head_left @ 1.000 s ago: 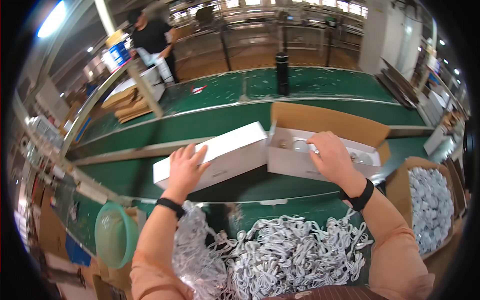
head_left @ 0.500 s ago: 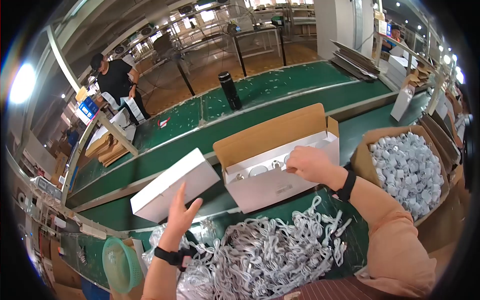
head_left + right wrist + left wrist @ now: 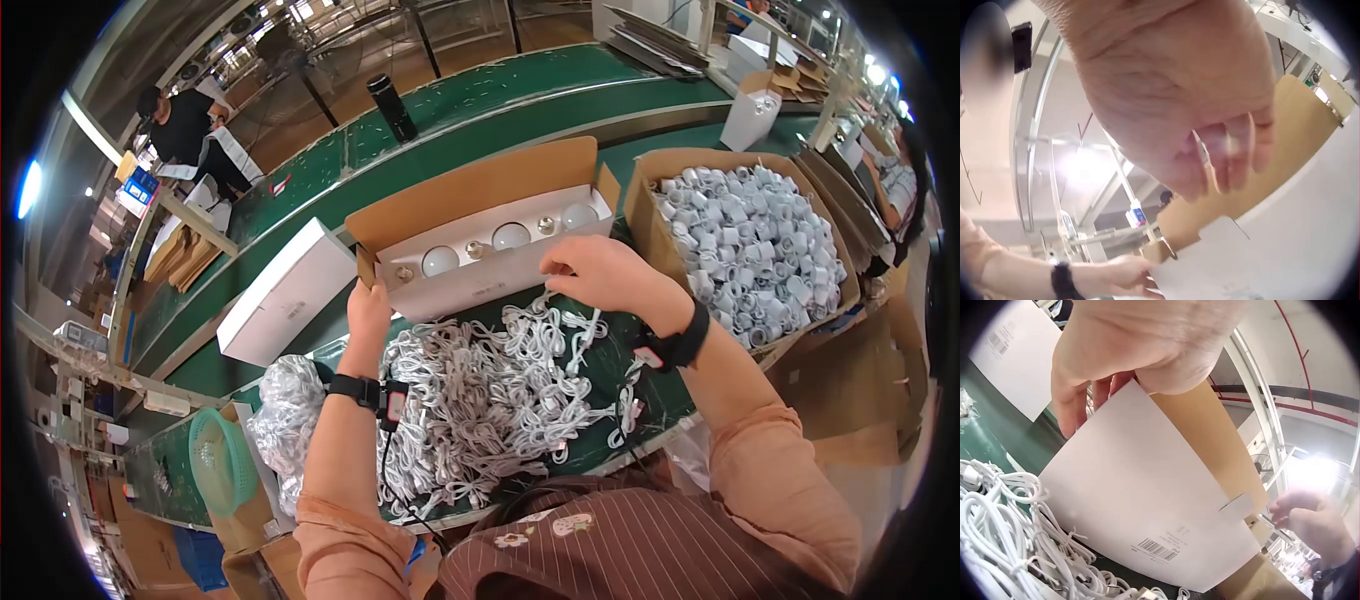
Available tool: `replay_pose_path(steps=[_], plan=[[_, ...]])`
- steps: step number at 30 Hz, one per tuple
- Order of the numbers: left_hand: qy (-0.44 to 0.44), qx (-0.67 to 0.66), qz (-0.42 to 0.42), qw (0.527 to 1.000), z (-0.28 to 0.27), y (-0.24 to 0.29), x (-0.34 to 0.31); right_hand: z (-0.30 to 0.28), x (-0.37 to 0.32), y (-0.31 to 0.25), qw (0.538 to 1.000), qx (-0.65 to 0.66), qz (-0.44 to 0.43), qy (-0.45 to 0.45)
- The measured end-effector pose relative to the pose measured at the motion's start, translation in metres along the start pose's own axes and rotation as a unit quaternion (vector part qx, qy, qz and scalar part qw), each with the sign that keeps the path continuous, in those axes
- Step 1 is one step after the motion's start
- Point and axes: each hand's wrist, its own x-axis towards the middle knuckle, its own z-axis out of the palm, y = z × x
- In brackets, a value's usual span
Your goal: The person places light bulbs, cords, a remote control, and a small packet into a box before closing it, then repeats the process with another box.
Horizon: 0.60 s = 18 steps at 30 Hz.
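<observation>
Near the middle of the head view, an open box lies across the green belt with its brown lid flap standing up behind and a row of bulbs inside. At the box's left end the left hand grips the corner. At the front rim, right of centre, the right hand has its fingers curled together. A heap of white cables fills the space just below the box, a closed white box sits to the left, and a carton of small white parts fills the upper right. A green basket shows at lower left. Up top in the left wrist view, the left hand curls its fingers over the box's edge, with the white wall and its barcode label below and cables at lower left. The right hand is at the far right. Filling the right wrist view, the right hand pinches a thin white piece – what it is I cannot tell – above the box, and the left hand holds the far end at the bottom.
</observation>
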Motion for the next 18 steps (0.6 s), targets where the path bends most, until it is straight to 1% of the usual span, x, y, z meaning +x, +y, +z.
replay_pose_path(steps=[1, 3, 5, 7, 8, 9, 10, 11, 12, 13, 14, 15, 16, 17, 18], plan=[[-0.004, -0.002, 0.002, 1.000, 0.001, 0.002, 0.000, 0.004, -0.001, 0.013, 1.000, -0.002, 0.004, 0.002], [0.006, -0.016, -0.012, 1.000, 0.002, 0.003, -0.003, 0.010, -0.001, 0.033, 0.994, 0.102, 0.041, -0.012], [-0.007, -0.043, -0.039, 0.998, -0.001, 0.014, -0.015, 0.005, -0.009, 0.035, 0.995, 0.090, 0.038, -0.016], [-0.030, 0.003, -0.028, 0.999, -0.010, 0.012, -0.018, 0.000, -0.013, 0.038, 0.997, 0.075, -0.023, 0.003], [-0.016, 0.019, -0.047, 0.999, -0.011, 0.015, -0.023, -0.003, -0.012, 0.039, 0.988, 0.127, -0.062, 0.064], [-0.020, 0.021, -0.049, 0.998, -0.012, 0.010, -0.024, -0.009, -0.012, 0.039, 0.971, 0.205, -0.051, 0.110], [0.000, 0.038, -0.019, 0.999, -0.014, 0.002, -0.024, -0.022, -0.011, 0.032, 0.950, 0.270, -0.052, 0.147], [0.020, 0.056, 0.009, 0.998, -0.014, -0.006, -0.029, -0.027, -0.002, 0.032, 0.903, 0.348, -0.094, 0.234], [0.016, 0.072, 0.009, 0.997, -0.012, 0.009, -0.047, -0.043, 0.002, 0.026, 0.869, 0.416, -0.118, 0.240], [0.013, 0.077, 0.004, 0.997, -0.009, 0.004, -0.055, -0.058, 0.004, 0.015, 0.838, 0.460, -0.120, 0.269], [0.007, 0.085, 0.024, 0.996, -0.006, -0.003, -0.061, -0.069, 0.013, 0.014, 0.818, 0.480, -0.145, 0.282], [0.003, 0.092, 0.046, 0.995, -0.004, -0.009, -0.066, -0.083, 0.017, 0.009, 0.810, 0.490, -0.153, 0.282], [0.015, 0.134, 0.067, 0.989, -0.001, -0.014, -0.073, -0.095, 0.026, 0.004, 0.781, 0.530, -0.150, 0.293], [0.012, 0.135, 0.067, 0.988, 0.003, -0.010, -0.085, -0.105, 0.035, 0.000, 0.751, 0.568, -0.146, 0.303], [0.030, 0.199, 0.132, 0.971, 0.008, -0.006, -0.100, -0.113, 0.044, -0.001, 0.751, 0.568, -0.142, 0.304]])
